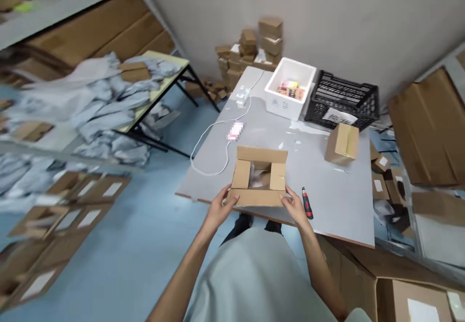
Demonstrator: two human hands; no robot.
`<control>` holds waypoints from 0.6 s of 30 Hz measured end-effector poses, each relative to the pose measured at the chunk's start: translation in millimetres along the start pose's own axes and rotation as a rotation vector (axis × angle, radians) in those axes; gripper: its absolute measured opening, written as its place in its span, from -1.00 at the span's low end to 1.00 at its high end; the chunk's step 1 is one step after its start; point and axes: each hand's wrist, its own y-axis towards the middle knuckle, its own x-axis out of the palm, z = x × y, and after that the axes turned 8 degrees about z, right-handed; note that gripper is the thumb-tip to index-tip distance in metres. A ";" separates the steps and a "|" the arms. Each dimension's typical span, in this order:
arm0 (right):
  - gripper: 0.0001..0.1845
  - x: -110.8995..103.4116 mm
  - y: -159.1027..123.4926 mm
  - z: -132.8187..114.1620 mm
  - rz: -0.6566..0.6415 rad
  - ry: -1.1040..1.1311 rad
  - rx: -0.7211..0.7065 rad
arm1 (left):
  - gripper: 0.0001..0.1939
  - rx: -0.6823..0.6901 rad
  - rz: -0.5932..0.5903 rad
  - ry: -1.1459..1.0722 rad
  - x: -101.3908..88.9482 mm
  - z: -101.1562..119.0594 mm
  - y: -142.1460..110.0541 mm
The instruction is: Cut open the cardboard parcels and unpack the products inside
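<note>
I saw the left hand (219, 207) and right hand (294, 207) half-curled, gripping an open box (258, 198) at centre. A knife (307, 204) lay lower right.

Left of the open box (257, 197), a white cord (209, 174) is blocking the way; room is showing between the knife (307, 205) and taped box (342, 144).

You are getting no wording that is clearly legible. Facing you, a white paper sign (339, 116) on the black crate (345, 92) is carrying large dark characters, too blurred to make out. Dark marks (280, 103) are showing on the white bin (293, 111), equally unclear. White labels (112, 189) are marking cartons (90, 237) on your left, their print unreadable.
</note>
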 end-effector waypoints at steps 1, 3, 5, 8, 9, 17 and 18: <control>0.06 2.5 -5.6 -0.1 -0.005 -0.017 -0.017 | -0.14 0.007 0.033 -0.012 -8.3 -4.8 -12.3; 0.06 13.8 -18.4 -1.6 -0.035 -0.049 -0.058 | -0.17 0.019 0.112 -0.029 -26.2 -15.5 -34.7; 0.02 35.8 -33.3 -3.0 -0.085 -0.086 -0.097 | -0.22 0.038 0.211 -0.037 -49.5 -27.2 -53.6; -0.01 88.5 -60.3 1.0 -0.158 -0.152 -0.140 | -0.25 0.073 0.355 -0.046 -99.9 -48.2 -76.2; -0.02 109.7 -70.7 4.6 -0.176 -0.172 -0.151 | -0.26 0.080 0.394 -0.052 -120.7 -56.6 -82.8; 0.05 280.8 -168.5 50.2 -0.365 -0.281 -0.257 | -0.42 0.091 0.650 -0.105 -305.7 -128.6 -140.8; 0.06 301.0 -179.5 53.6 -0.413 -0.315 -0.274 | -0.42 0.079 0.685 -0.114 -326.6 -136.1 -150.1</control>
